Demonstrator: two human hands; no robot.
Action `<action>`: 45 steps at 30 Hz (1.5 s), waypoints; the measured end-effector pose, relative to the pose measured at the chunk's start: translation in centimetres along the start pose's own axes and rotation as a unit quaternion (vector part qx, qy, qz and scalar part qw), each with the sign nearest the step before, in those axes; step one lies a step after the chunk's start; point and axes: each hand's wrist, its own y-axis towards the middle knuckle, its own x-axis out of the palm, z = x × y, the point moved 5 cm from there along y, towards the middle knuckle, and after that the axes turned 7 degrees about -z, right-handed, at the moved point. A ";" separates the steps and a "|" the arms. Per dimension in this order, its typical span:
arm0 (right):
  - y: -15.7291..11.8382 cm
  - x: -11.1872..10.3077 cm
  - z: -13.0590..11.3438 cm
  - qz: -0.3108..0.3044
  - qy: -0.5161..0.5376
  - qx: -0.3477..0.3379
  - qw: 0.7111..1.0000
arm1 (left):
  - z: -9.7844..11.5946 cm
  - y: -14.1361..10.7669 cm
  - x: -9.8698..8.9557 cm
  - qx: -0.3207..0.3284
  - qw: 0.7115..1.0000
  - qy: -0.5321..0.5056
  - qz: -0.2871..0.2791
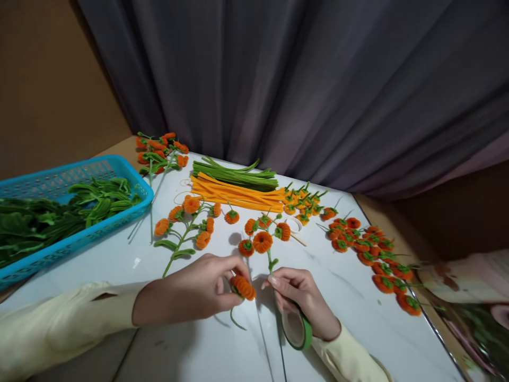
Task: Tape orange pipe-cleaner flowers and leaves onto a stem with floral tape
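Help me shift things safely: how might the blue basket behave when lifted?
The blue basket is probably light for its size, given its thin, perforated walls. Its broad rim should keep it fairly stiff. The loose leaves inside might slide if it tilts.

Left hand (210, 286), lower centre — orange pumpkin (243, 287) in fingers. Right hand (304, 297) just right of it, pinching green stem (271, 263), tape roll (297, 328) hanging below palm. Blue basket (145, 193) of leaves (105, 199) at left edge — orange strips (238, 193) and green strips (234, 175) mid-frame.
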 end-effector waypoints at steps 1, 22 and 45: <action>0.0 0.0 -0.2 0.006 -0.012 0.002 1.000 | 0.0 0.0 -0.1 -0.006 1.000 -0.016 -0.003; 0.7 1.1 1.5 -0.062 0.048 0.022 0.997 | -1.2 2.5 -0.3 -0.004 0.941 -0.338 -0.006; 0.9 0.6 2.6 -0.040 0.160 0.049 0.985 | -4.6 3.9 3.0 0.049 0.944 -0.323 0.052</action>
